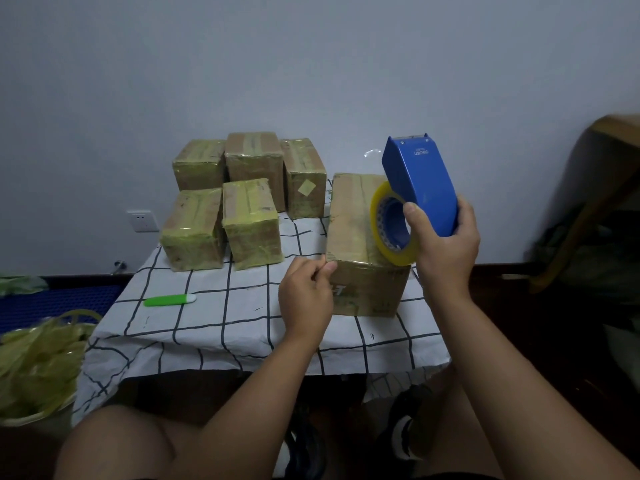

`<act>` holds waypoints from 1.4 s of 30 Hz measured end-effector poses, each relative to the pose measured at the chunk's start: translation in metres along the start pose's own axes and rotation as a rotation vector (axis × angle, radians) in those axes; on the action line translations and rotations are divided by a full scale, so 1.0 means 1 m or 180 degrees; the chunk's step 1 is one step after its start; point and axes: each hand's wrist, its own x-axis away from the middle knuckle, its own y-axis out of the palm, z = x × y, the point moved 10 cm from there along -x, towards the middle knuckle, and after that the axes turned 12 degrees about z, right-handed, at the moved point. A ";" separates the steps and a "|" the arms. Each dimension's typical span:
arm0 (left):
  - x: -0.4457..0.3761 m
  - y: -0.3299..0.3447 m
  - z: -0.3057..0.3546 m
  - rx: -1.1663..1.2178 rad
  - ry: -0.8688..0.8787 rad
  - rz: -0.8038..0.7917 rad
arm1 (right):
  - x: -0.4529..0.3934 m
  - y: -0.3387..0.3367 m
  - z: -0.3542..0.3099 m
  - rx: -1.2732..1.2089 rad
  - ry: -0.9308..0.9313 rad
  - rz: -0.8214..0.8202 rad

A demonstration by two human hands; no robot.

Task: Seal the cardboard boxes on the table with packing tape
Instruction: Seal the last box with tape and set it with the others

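Far left, low: a heap of crumpled yellowish tape scraps (pixel 38 365) in a bin beside the table. On the wall above, a white socket (pixel 142 220).

Small table under a white cloth with a black grid (pixel 242 317). Near its left front, a green utility knife (pixel 169 300), lying flat, well apart from everything else.

At the back left of the cloth, 5 taped boxes (pixel 254 223) in 2 rows, 3 behind and 2 in front, standing close together, wrapped in yellowish tape.

Left hand (pixel 306 296) at the near left top corner of the larger box (pixel 363 251), fingers curled, thumb and forefinger pinched together right at the corner edge; what is pinched too small to tell, possibly a tape end. Larger box on the right side of the cloth, near the front edge, apart from the 5, brown cardboard with glossy tape across its top.

Right hand (pixel 445 244) wrapped round the lower end of the blue tape dispenser (pixel 420 183), thumb on the near face, fingers behind. Dispenser held up above the right part of the box top, cutter end tilted up and away. Yellow tape roll (pixel 391 226) mounted in it, lower rim just at the box's top near edge; touching or not, cannot tell.

Far right: a wooden piece of furniture (pixel 602 188), blurred.
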 end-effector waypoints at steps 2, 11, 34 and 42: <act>-0.002 -0.001 0.002 -0.0060 0.0030 -0.0085 | 0.001 0.003 -0.002 0.0005 -0.0008 -0.0055; 0.000 0.013 0.056 -0.0881 0.1752 -0.0620 | -0.009 -0.001 -0.002 0.0007 0.0200 -0.0179; 0.024 0.065 0.089 -0.1199 0.2837 -0.1215 | -0.020 -0.045 -0.006 -0.0081 0.0079 0.0221; 0.029 0.071 0.098 -0.1117 0.3152 -0.1103 | -0.024 -0.059 -0.003 -0.0087 0.0031 0.0298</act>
